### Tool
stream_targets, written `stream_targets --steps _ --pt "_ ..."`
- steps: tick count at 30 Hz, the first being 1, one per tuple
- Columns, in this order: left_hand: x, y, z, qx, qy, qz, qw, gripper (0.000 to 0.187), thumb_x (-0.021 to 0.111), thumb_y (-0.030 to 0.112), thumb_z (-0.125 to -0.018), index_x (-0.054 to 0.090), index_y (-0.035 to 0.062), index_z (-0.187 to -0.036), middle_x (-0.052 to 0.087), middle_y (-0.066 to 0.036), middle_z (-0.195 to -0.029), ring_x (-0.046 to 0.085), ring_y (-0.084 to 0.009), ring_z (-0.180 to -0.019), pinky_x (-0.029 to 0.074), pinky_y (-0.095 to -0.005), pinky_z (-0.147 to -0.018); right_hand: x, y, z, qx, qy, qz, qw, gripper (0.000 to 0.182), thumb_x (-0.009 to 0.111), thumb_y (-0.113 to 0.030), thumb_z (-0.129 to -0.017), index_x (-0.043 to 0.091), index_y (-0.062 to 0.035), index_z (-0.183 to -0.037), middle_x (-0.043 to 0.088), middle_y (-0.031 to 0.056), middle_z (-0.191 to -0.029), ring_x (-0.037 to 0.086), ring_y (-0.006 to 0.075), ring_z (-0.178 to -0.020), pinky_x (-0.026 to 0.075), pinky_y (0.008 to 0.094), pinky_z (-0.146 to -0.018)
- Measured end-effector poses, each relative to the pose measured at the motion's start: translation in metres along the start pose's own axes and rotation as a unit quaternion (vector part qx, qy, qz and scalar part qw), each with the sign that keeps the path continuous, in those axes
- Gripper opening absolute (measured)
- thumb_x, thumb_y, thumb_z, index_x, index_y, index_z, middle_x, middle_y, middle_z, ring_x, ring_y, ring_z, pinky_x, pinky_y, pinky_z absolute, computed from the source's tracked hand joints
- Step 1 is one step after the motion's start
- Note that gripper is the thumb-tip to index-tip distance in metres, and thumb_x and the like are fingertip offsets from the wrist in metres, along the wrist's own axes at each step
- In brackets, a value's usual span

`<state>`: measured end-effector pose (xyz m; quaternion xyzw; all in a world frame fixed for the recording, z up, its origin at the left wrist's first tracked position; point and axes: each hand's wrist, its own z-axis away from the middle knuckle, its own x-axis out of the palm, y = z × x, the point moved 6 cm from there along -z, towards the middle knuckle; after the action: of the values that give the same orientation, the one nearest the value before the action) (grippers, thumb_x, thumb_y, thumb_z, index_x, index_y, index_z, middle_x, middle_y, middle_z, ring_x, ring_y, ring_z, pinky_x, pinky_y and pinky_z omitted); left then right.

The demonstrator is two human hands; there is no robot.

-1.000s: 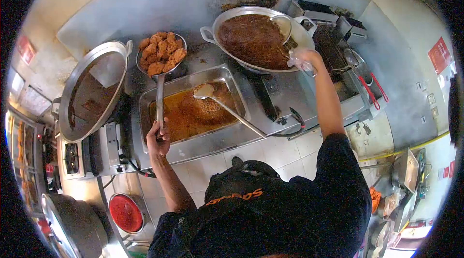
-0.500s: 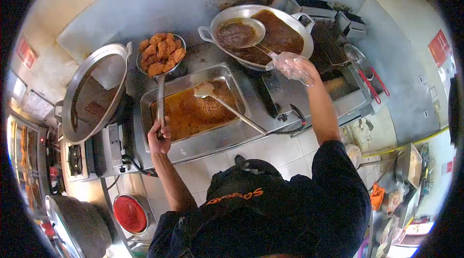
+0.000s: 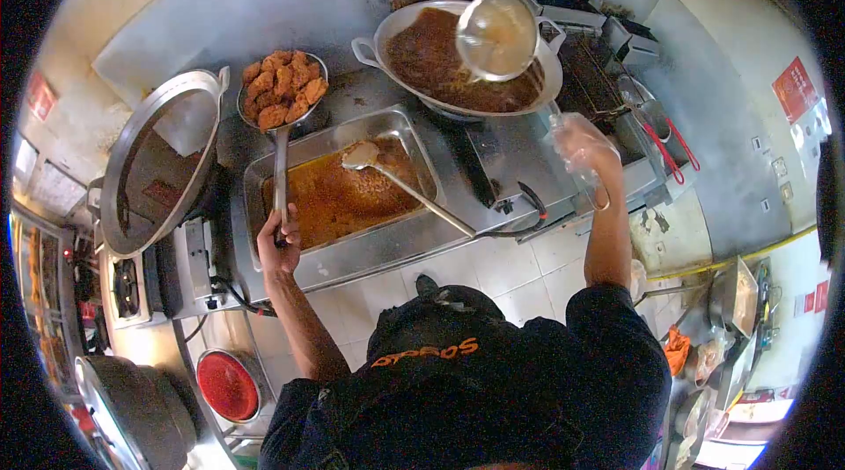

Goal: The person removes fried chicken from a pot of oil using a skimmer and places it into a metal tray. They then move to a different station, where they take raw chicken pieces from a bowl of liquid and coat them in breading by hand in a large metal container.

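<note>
My left hand (image 3: 280, 239) is closed round the handle of a strainer ladle (image 3: 282, 153), whose bowl holds several browned fried pieces (image 3: 282, 87) beside the metal tray's back left corner. My right hand (image 3: 583, 151), in a clear plastic glove, grips the handle of a round skimmer (image 3: 497, 37). The skimmer is blurred and raised over the right side of a wok (image 3: 440, 106) of dark, bubbling oil. Between my hands, a metal tray (image 3: 334, 268) holds orange-brown liquid, and a long-handled ladle (image 3: 414, 194) rests across it.
A large wok (image 3: 195, 83) of dark liquid sits on the left burner. Fryer baskets (image 3: 594, 74) and red-handled tools (image 3: 658, 143) are at the right. A red-filled bowl (image 3: 227, 385) stands at the lower left. A black hose (image 3: 532, 215) lies at the counter's front edge.
My right hand has moved right, and the skimmer has risen from the oil toward the wok's right side. My left hand still holds the strainer with the fried pieces. The whole view has shifted slightly.
</note>
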<state>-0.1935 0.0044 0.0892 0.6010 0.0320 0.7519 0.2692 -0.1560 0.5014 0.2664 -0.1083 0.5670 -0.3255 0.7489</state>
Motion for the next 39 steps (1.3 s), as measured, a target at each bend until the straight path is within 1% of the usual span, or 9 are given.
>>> stream_targets --steps 2,9,12,21,23,27,29,32,39 --pt "0.001 0.0 -0.001 0.012 -0.013 -0.015 1.0 0.017 0.045 0.012 -0.088 0.048 0.0032 -0.101 0.058 -0.009 -0.094 0.049 -0.0072 -0.054 0.041 -0.0176 -0.041 -0.014 0.003 -0.012 -0.108 0.165 0.276 0.941 0.023 0.052 -0.019 -0.079 0.058 0.0036 -0.082 0.058 0.0197 -0.069 0.059 0.0309 -0.064 0.046 0.04 -0.059" --pt "-0.003 0.002 0.0 0.02 -0.01 -0.017 1.0 0.017 0.046 0.012 -0.088 0.049 0.0036 -0.102 0.058 -0.009 -0.093 0.05 -0.0071 -0.055 0.042 -0.0172 -0.042 -0.025 0.017 -0.062 -0.058 0.305 0.29 0.905 0.019 0.052 -0.013 -0.073 0.058 0.0048 -0.07 0.06 0.0219 -0.077 0.06 0.0332 -0.068 0.047 0.0423 -0.059" --pt "0.006 0.0 0.004 0.039 -0.009 -0.022 0.999 0.018 0.045 0.012 -0.088 0.048 0.0041 -0.104 0.058 -0.01 -0.094 0.049 -0.0068 -0.055 0.042 -0.0172 -0.042 -0.01 0.042 -0.104 0.051 -0.011 0.231 0.972 0.018 0.052 -0.017 -0.076 0.061 -0.0023 -0.074 0.061 0.0113 -0.064 0.059 0.0237 -0.055 0.047 0.0341 -0.05" --pt "0.003 0.001 0.0 0.028 -0.027 -0.028 0.999 0.02 0.044 0.013 -0.088 0.047 0.0019 -0.106 0.057 -0.01 -0.095 0.047 -0.0066 -0.055 0.041 -0.0169 -0.043 0.021 0.018 -0.137 -0.263 -0.053 0.043 0.962 0.021 0.051 -0.024 -0.075 0.06 -0.0049 -0.07 0.058 0.0083 -0.063 0.055 0.0214 -0.057 0.044 0.0329 -0.053" --pt "0.0 0.001 -0.002 0.016 -0.034 -0.024 0.999 0.02 0.044 0.012 -0.088 0.047 0.0016 -0.105 0.057 -0.01 -0.095 0.047 -0.0065 -0.055 0.041 -0.0168 -0.043 0.022 -0.019 -0.085 -0.587 0.015 0.013 0.809 0.024 0.053 -0.027 -0.075 0.06 -0.0046 -0.073 0.059 0.0101 -0.071 0.055 0.0224 -0.066 0.043 0.0332 -0.057" --pt "0.007 0.0 0.002 0.029 -0.01 -0.037 0.999 0.019 0.044 0.013 -0.089 0.048 0.0016 -0.104 0.058 -0.009 -0.094 0.048 -0.0062 -0.055 0.041 -0.0167 -0.043 0.039 -0.004 -0.096 -0.352 -0.015 -0.066 0.933 0.025 0.053 -0.028 -0.076 0.06 -0.0045 -0.074 0.059 0.01 -0.072 0.056 0.0238 -0.067 0.043 0.0347 -0.055" --pt "0.007 -0.001 0.002 0.022 -0.018 -0.035 0.999 0.019 0.044 0.013 -0.088 0.048 0.0018 -0.103 0.058 -0.009 -0.094 0.047 -0.006 -0.055 0.041 -0.0167 -0.043 0.048 -0.006 -0.08 -0.365 -0.219 -0.48 0.767 0.045 0.052 -0.039 -0.081 0.056 0.0042 -0.093 0.052 0.0061 -0.078 0.048 0.0117 -0.061 0.037 0.0226 -0.051" --pt "0.003 -0.001 0.0 0.013 -0.031 -0.032 0.999 0.018 0.044 0.014 -0.088 0.048 0.0023 -0.102 0.058 -0.009 -0.094 0.048 -0.0058 -0.056 0.041 -0.0167 -0.042 0.045 0.012 -0.079 -0.385 -0.036 -0.171 0.906 0.047 0.052 -0.038 -0.081 0.053 0.0063 -0.098 0.054 0.0079 -0.081 0.049 0.0119 -0.061 0.039 0.0227 -0.052" --pt "0.006 -0.002 0.001 -0.001 -0.064 -0.031 0.998 0.018 0.045 0.013 -0.088 0.048 0.0027 -0.102 0.058 -0.009 -0.095 0.049 -0.0061 -0.057 0.042 -0.0168 -0.044 0.06 0.018 -0.035 -0.262 -0.178 -0.405 0.858 0.049 0.055 -0.034 -0.08 0.047 0.0066 -0.108 0.053 0.0085 -0.08 0.048 0.0096 -0.057 0.039 0.0211 -0.046"
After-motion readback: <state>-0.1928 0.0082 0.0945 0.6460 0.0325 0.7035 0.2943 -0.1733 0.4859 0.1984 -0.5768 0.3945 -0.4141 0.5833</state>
